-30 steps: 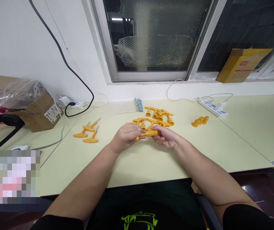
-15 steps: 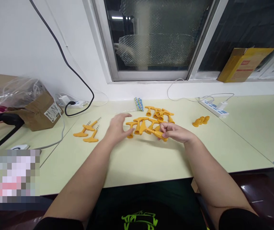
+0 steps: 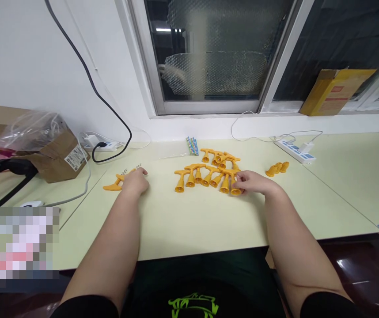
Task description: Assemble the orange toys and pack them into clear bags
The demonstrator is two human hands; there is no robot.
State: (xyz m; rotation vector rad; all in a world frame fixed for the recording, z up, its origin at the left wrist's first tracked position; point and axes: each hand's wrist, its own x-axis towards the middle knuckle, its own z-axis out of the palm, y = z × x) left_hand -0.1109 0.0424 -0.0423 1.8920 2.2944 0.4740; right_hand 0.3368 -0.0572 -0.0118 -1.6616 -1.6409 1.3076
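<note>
My right hand (image 3: 252,181) has its fingers curled against the end corkscrew (image 3: 235,191) in the front row (image 3: 190,178) on the bench (image 3: 189,225). I can't tell if it is squeezing or letting go. My left hand (image 3: 135,182) is over the bare corkscrews (image 3: 111,187) with curly metal tips. It hides part of them, so I can't see if it has one. I think this step is lining up a covered one while reaching for a bare one. The next move seems to need a careful pinch on a yellow handle. Three loose covers (image 3: 278,168) lie to the right.
</note>
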